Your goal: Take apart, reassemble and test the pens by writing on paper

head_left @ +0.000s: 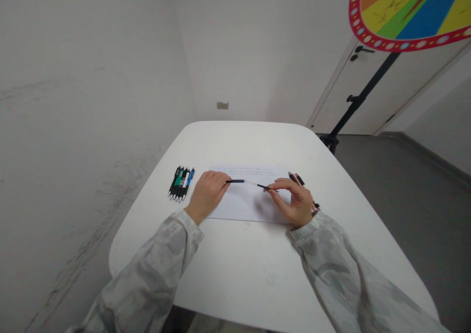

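Observation:
A thin black-and-white pen (247,182) is held level between my two hands above a white sheet of paper (246,203) with faint lines of writing along its top. My left hand (208,193) is closed, pinching the pen's black left end. My right hand (294,200) pinches the dark right end between thumb and fingertips. Both hands hover over the paper on the white table (257,264).
Several pens (181,183) in black, green and blue lie side by side left of the paper. Two more pens (297,179) lie by my right hand. A colourful prize wheel (408,12) on a black stand (353,107) stands at the back right, before a door.

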Tool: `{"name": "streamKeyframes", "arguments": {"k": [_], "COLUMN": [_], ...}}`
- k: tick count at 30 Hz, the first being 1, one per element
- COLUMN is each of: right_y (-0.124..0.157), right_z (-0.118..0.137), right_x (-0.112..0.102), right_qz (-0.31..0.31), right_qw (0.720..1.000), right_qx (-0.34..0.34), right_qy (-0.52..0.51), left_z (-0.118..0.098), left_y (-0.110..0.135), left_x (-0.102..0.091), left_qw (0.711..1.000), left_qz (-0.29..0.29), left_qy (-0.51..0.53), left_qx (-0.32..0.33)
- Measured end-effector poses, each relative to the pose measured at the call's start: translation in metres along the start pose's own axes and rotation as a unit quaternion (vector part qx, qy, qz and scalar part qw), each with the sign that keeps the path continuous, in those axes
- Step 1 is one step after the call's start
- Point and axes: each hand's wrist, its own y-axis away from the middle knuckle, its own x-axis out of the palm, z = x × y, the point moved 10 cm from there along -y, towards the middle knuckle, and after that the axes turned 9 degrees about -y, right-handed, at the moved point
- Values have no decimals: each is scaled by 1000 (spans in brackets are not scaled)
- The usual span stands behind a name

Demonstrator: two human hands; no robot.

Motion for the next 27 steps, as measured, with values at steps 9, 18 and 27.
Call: {"name": "streamKeyframes", "arguments": {"k": [9,18,27], "right_y": [-6,-4,1], "right_z": [20,36,48], "right_x": [6,20,32], "right_qz": [20,89,147], "right_qw": [998,990,973], "right_qx": [-41,-99,-164], "right_qy": [50,49,74], "left_z": [2,3,2], "left_y": [0,0,0], "left_x": [2,1,1], "left_qw": [1000,1000,1000], "left_qz": [13,6,1], "left_qy": [-6,-13,-16], "left_qx": [-9,-11,-7]}}
